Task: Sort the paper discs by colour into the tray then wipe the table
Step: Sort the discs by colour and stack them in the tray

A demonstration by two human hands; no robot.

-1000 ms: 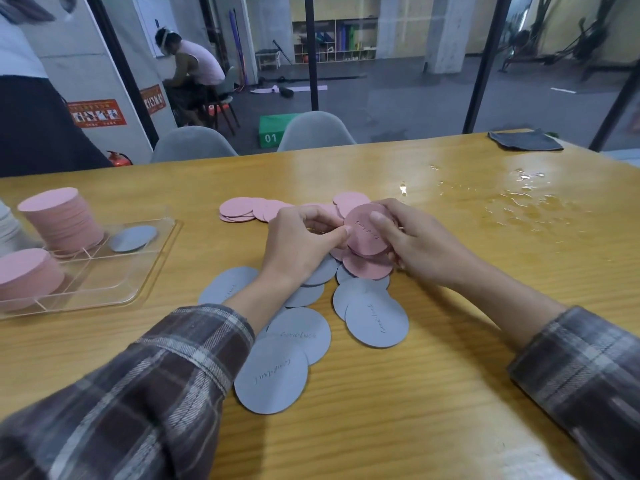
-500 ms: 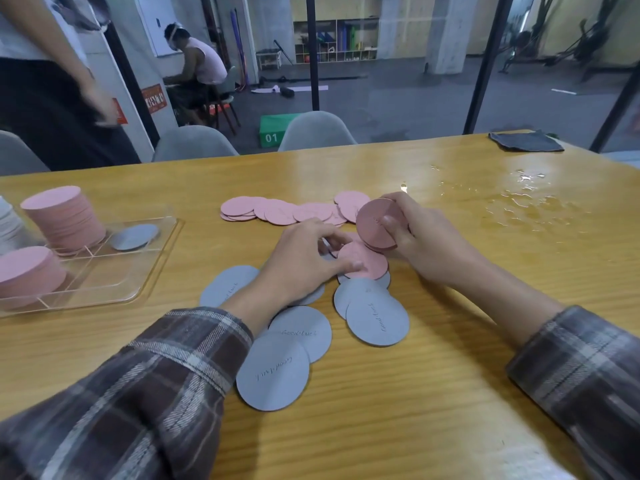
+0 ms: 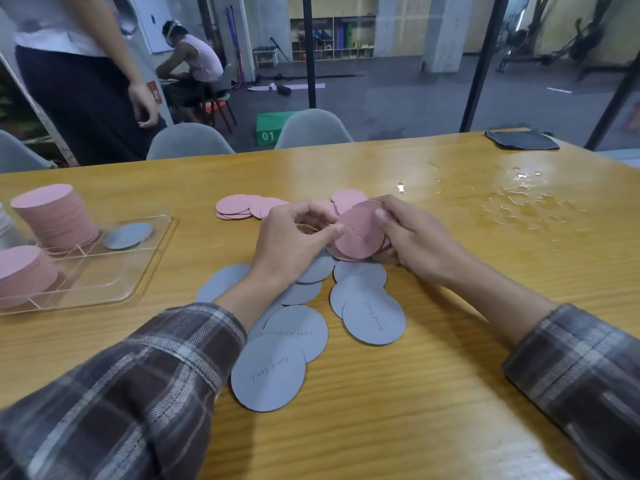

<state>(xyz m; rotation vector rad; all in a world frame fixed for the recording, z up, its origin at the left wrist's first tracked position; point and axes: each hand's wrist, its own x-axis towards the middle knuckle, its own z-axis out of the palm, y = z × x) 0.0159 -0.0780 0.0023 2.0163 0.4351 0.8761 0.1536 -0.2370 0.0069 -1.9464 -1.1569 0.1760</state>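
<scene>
One tray (image 3: 100, 271), one cloth (image 3: 521, 139) — two hands (image 3: 287, 244) (image 3: 419, 240).

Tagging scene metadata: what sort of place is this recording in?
Probably a gym or fitness studio, seen from a wooden table: a green numbered box, cubby shelves of gear and exercise machines stand on the dark floor beyond.

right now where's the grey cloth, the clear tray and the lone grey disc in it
grey cloth (image 3: 521, 139), head view, middle of the folded cloth
clear tray (image 3: 104, 275), head view, bare floor of a near compartment
grey disc (image 3: 128, 234), head view, centre of the disc
</scene>
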